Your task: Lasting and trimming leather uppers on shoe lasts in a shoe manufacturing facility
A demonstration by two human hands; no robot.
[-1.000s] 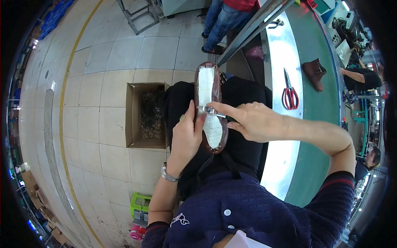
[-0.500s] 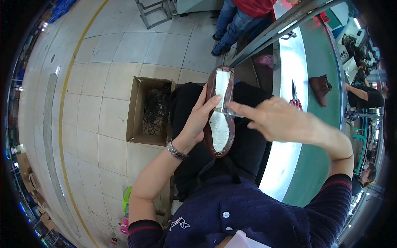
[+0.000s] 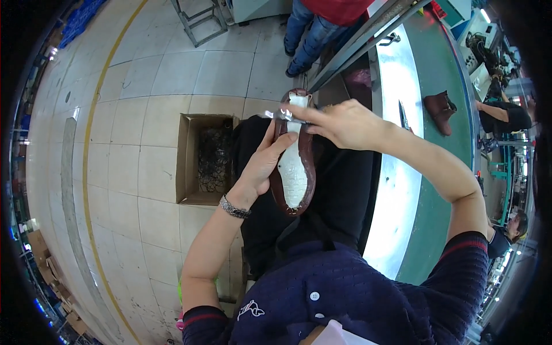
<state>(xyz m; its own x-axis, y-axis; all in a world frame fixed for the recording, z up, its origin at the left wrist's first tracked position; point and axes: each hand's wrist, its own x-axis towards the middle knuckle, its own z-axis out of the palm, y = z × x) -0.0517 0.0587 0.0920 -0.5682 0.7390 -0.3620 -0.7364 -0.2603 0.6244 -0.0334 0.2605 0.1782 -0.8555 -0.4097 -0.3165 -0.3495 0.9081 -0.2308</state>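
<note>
Bottom up over my lap is a brown leather shoe upper [image 3: 309, 167], with a long white insole board [image 3: 294, 181] showing along its underside. My left hand [image 3: 263, 164] wraps its left side near the middle, thumb pressed on the white board. My right hand [image 3: 339, 123] is closed round a small shiny metal hand tool [image 3: 280, 115], which lies across the upper's narrower far part. The tool's exact kind and its working edge are blurred by motion. Beyond my right forearm, a pointed hand tool [image 3: 403, 115] rests on the metal ledge.
Left of my legs, a cardboard box [image 3: 183, 164] holds dark, tangled wiry scraps [image 3: 214, 158]. The metal ledge [image 3: 394, 201] and green conveyor [image 3: 411, 247] run along my right, with a brown ankle boot [image 3: 440, 113]. A slanting metal bar [image 3: 368, 43] and a standing person [image 3: 322, 29] are ahead.
My right hand has moved away from me and to the left with the metal tool, from the upper's middle to its far part. The left hand keeps its hold.
</note>
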